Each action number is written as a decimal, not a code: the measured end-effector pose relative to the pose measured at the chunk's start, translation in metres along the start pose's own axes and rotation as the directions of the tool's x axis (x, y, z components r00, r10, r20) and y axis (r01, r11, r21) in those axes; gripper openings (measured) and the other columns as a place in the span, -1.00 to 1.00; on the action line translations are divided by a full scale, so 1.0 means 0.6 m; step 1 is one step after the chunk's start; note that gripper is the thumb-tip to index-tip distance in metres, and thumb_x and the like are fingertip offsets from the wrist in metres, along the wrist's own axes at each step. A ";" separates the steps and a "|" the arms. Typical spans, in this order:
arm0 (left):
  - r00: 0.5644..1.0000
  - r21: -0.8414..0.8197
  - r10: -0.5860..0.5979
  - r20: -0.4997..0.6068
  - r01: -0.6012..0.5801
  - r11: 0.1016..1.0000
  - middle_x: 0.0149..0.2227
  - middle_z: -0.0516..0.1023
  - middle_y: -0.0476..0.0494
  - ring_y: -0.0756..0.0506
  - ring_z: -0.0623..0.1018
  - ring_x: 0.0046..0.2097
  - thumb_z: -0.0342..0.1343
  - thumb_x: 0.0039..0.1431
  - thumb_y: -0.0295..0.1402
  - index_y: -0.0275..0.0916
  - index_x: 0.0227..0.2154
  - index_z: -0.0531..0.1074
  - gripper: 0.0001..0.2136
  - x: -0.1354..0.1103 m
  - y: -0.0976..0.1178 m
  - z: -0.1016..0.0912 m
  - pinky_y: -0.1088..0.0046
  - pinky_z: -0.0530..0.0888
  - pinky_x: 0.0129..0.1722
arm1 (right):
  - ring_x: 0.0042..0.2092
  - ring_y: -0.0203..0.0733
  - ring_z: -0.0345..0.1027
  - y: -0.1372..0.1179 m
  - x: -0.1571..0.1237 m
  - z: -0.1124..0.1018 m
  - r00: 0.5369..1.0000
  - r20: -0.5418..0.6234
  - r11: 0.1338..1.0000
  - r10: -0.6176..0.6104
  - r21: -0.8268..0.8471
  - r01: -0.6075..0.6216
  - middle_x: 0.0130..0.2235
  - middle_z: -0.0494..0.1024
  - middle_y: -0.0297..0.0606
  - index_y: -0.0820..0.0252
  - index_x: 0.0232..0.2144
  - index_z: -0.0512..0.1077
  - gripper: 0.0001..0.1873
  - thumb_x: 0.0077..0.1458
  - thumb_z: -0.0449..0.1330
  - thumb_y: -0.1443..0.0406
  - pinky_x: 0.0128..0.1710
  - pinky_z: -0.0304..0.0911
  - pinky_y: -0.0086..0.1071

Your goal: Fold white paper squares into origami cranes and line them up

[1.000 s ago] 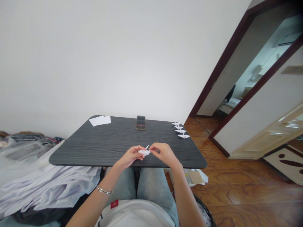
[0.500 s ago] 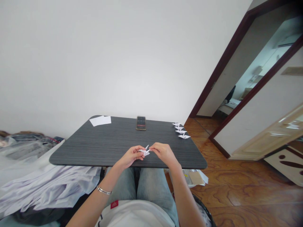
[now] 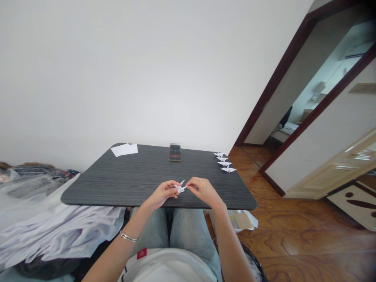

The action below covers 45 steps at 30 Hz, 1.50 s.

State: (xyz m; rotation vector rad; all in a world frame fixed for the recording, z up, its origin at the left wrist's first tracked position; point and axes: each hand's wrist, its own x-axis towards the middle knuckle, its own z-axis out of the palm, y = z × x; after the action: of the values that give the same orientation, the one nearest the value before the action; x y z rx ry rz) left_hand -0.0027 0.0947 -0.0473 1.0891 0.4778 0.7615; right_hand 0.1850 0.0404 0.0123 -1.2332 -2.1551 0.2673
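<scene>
Above the near edge of the dark table (image 3: 123, 182), a small white paper crane (image 3: 180, 188) is held between my two hands. The fingers of my left hand (image 3: 163, 194) pinch its body from the left side. My right hand (image 3: 202, 190) is closed at the thumb and forefinger on a thin pointed tip at the crane's right. Another narrow point of the crane sticks upward between the hands. Several finished-looking white paper cranes (image 3: 228, 169) stand in a line along the table's right edge.
White paper sheets (image 3: 125, 150) lie at the table's far left corner. A phone (image 3: 175, 152) leans upright at the back, near the wall. White cloth (image 3: 64, 235) is heaped at the left, and a container with papers (image 3: 243, 221) sits below the table's right side.
Both hands stay almost in place, still gripping the crane. The crane has turned very slightly, and my right fingers have shifted a little at its tip.
</scene>
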 end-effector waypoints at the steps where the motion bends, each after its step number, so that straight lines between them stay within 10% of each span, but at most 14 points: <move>1: 1.000 0.003 0.000 -0.001 0.000 1.000 -0.48 0.47 -0.04 0.09 0.44 -0.48 0.22 -0.09 -0.42 -0.34 -0.32 0.42 -0.78 0.000 0.000 0.000 0.62 0.40 -0.47 | -0.40 -0.28 0.32 0.000 0.000 0.000 1.000 -0.002 1.000 0.007 0.005 -0.007 -0.42 0.47 -0.29 0.19 -0.42 0.41 -0.87 0.05 0.06 0.41 -0.41 0.17 -0.46; 18: 0.977 0.086 0.209 -0.049 -0.204 0.975 -0.48 0.45 -0.06 0.05 0.41 -0.47 0.24 -0.15 -0.39 -0.35 -0.38 0.46 -0.78 0.002 0.001 0.007 0.56 0.40 -0.49 | -0.40 -0.28 0.33 0.008 -0.010 0.029 0.964 -0.242 0.994 -0.106 -0.037 0.100 -0.45 0.45 -0.28 0.21 -0.48 0.36 -0.87 0.04 0.05 0.43 -0.38 0.23 -0.43; 34: 0.841 0.247 0.538 0.055 -0.534 0.809 -0.41 0.39 -0.13 0.01 0.40 -0.39 0.15 -0.01 -0.43 -0.29 -0.42 0.51 -0.91 -0.029 0.056 0.059 0.54 0.30 -0.43 | -0.37 -0.24 0.45 -0.038 -0.016 0.034 0.706 -0.680 0.952 -0.195 0.042 0.303 -0.41 0.56 -0.25 0.15 -0.44 0.42 -0.78 -0.09 0.16 0.55 -0.40 0.39 -0.38; 45: 0.844 0.179 0.534 0.047 -0.533 0.827 -0.41 0.40 -0.11 0.01 0.41 -0.41 0.16 -0.02 -0.40 -0.24 -0.43 0.52 -0.92 -0.040 0.068 0.083 0.51 0.32 -0.43 | -0.37 -0.20 0.47 -0.059 -0.022 0.041 0.574 -0.793 0.951 -0.205 -0.023 0.308 -0.37 0.58 -0.23 0.13 -0.37 0.45 -0.72 -0.11 0.19 0.57 -0.46 0.41 -0.38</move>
State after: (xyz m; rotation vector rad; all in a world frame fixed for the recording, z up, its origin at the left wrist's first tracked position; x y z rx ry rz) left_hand 0.0027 0.0570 0.0097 1.4227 0.2437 1.2324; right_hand 0.1498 0.0137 0.0042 -0.7221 -1.4532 -0.2538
